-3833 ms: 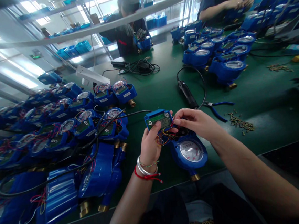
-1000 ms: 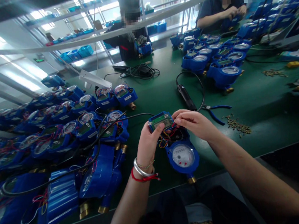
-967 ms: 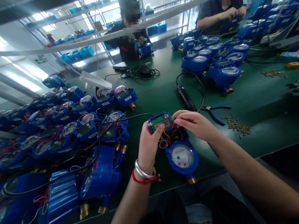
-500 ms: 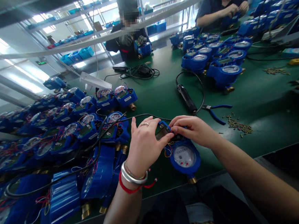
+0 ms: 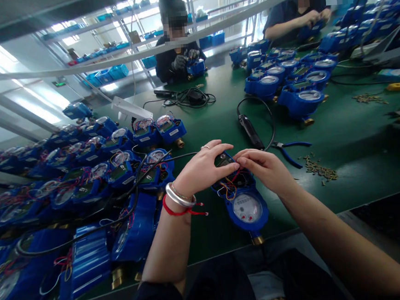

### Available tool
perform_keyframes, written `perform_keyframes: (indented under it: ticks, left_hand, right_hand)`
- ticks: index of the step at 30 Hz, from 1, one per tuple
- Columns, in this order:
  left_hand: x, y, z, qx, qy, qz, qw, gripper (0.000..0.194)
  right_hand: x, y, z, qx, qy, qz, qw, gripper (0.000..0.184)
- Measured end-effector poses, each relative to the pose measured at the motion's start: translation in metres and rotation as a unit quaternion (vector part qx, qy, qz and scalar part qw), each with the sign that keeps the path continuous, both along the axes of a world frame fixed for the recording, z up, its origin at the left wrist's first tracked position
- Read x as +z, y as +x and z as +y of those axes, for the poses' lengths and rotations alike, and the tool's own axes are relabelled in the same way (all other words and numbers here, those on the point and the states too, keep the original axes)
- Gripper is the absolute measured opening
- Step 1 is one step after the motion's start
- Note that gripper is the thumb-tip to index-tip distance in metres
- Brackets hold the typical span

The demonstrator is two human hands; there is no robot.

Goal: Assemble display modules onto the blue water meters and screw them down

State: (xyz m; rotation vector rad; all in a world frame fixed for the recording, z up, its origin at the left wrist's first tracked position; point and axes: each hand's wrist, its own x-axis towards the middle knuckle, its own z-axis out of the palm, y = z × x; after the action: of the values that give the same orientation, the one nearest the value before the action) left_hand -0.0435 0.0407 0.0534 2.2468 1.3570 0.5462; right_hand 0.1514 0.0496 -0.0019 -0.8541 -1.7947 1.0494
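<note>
A blue water meter (image 5: 248, 208) lies in front of me on the bench, dial up, its brass fitting towards me. Its electronics box is uncovered, and thin red, yellow and white wires (image 5: 230, 188) loop out of it. My left hand (image 5: 201, 168) grips a circuit board (image 5: 223, 159) between thumb and fingers, tilted up over the box. At the board's right edge, my right hand (image 5: 267, 168) pinches thumb and forefinger together at the red wires; the fingertips partly hide what they hold.
Many blue meters (image 5: 121, 167) crowd the left side, with a black cable across them. Beyond my hands lie a black electric screwdriver (image 5: 250, 131), blue-handled pliers (image 5: 290, 154) and loose brass screws (image 5: 321, 168). More meters (image 5: 300, 98) stand farther back; two co-workers sit across the bench.
My left hand has turned and shifted up and right, tilting the circuit board up from the box, which shows more of the wires. My right hand has moved slightly right with it.
</note>
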Motion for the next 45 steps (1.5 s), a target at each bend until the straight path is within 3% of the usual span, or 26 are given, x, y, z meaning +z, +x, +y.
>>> perform_keyframes:
  ticks: [6, 10, 24, 33, 45]
  left_hand:
    - [0.001, 0.006, 0.001, -0.077, -0.006, -0.013, 0.997, 0.031]
    - [0.005, 0.009, -0.003, -0.091, -0.034, 0.003, 0.995, 0.029]
    - [0.006, 0.011, -0.004, -0.082, -0.044, -0.013, 0.996, 0.03]
    - [0.01, 0.01, -0.003, -0.124, -0.086, -0.037, 0.988, 0.023]
    - [0.008, 0.012, -0.003, -0.095, -0.072, -0.047, 0.992, 0.027]
  right_hand:
    - [0.0, 0.007, -0.007, 0.008, 0.003, -0.003, 1.0, 0.02]
    - [0.006, 0.011, -0.009, 0.018, -0.004, -0.047, 0.999, 0.024]
    - [0.009, 0.012, -0.009, 0.024, 0.065, -0.047, 0.997, 0.023]
    - [0.015, 0.015, -0.008, 0.05, 0.052, -0.041, 0.997, 0.026]
    - [0.015, 0.013, -0.007, 0.035, 0.075, -0.058, 0.995, 0.024]
